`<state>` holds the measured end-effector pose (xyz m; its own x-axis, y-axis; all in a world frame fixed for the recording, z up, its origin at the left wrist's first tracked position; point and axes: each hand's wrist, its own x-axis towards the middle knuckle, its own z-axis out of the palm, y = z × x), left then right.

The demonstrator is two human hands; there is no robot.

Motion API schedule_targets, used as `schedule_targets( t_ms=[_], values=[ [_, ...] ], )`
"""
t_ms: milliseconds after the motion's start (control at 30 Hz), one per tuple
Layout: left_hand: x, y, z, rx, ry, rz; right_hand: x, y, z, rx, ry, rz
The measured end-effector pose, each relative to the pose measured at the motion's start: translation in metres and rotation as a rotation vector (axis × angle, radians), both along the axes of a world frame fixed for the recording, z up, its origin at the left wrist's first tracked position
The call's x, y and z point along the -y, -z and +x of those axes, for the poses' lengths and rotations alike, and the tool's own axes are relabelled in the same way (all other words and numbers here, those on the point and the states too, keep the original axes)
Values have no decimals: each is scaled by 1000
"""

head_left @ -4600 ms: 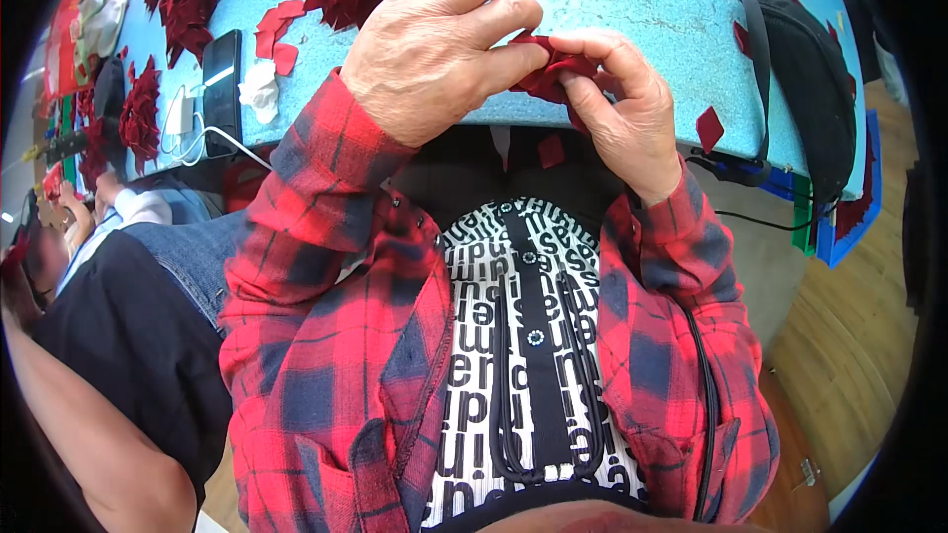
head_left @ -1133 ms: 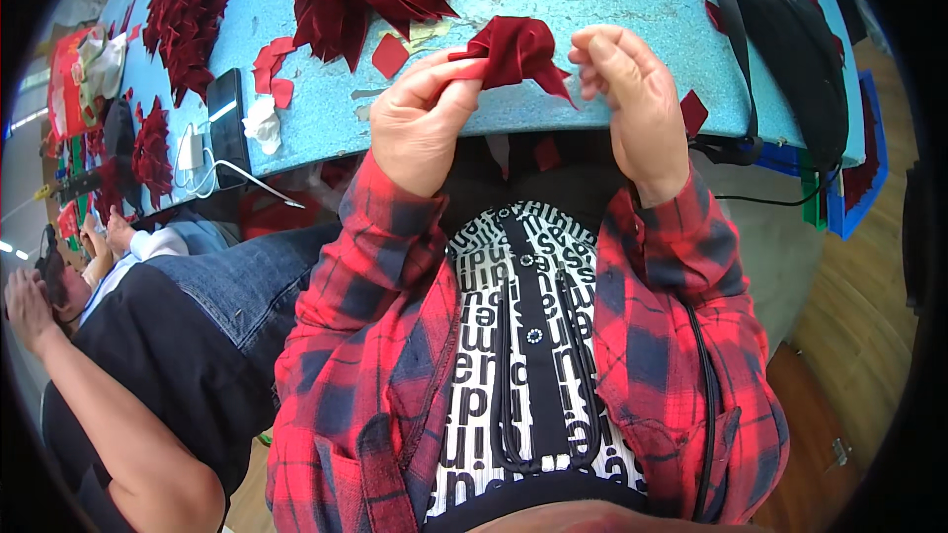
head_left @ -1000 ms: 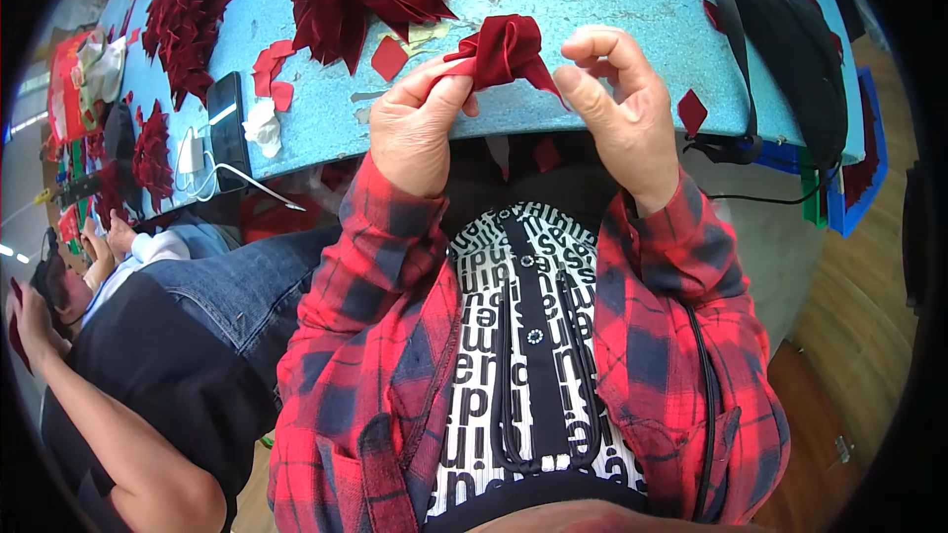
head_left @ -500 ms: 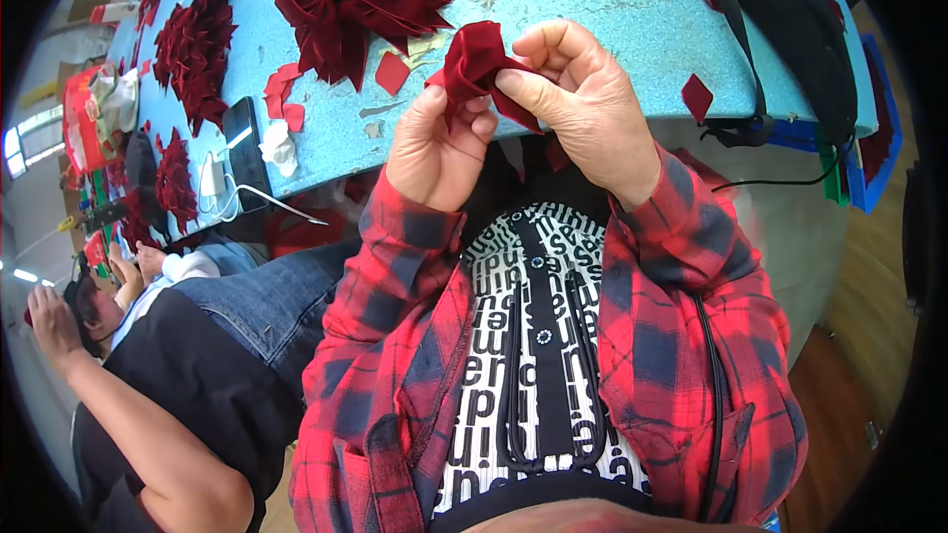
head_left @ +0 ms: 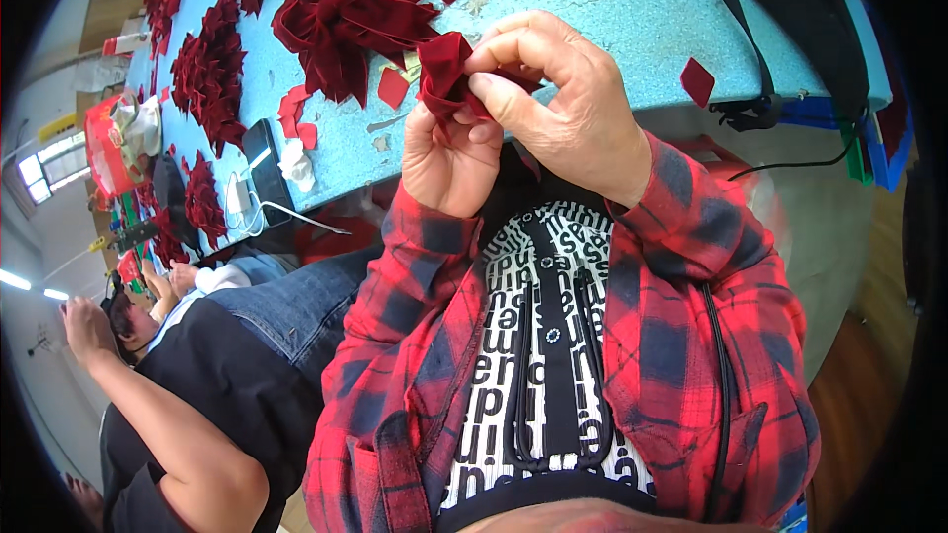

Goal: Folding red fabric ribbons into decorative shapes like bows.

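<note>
Hands [head_left: 494, 109] with red velvet piece [head_left: 444, 69] above cluttered blue table [head_left: 612, 0]

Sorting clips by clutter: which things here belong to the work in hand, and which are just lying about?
In hand:
folded dark red velvet piece, pinched by left hand and right hand
heap of finished dark red velvet flowers
small red fabric squares

Lying about:
black strapped bag
black phone with white cable
crumpled white tissue
</note>
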<state>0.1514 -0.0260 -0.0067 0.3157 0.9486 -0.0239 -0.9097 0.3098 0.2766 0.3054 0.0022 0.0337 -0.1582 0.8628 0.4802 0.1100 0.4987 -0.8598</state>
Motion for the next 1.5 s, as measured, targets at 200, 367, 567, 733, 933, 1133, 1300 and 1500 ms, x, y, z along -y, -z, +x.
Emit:
schedule_targets(
  t_ms=[200,367,567,733,933,1133,1300,1500],
  values=[
    [6,-4,5,-124,-21,-60,-4,-2,9,136,190,275],
    [11,-13,6,-226,-31,-111,-4,-2,11,282,311,539],
    [12,-11,-6,-385,-57,-158,-2,-8,9,345,260,584],
    [6,-11,-29,-1117,-411,260,0,-9,11,-195,-341,-806],
    [7,-21,-49,-1469,-468,387,-7,10,-1,-825,-567,-1016],
    [3,-19,-66,-707,-185,-61,5,-4,-29,-269,-98,-560],
    [2,-21,-66,-571,-114,-158,3,3,-44,-12,49,-203],
    [4,-19,-66,-559,-97,-148,2,2,-46,122,117,71]
  ],
)
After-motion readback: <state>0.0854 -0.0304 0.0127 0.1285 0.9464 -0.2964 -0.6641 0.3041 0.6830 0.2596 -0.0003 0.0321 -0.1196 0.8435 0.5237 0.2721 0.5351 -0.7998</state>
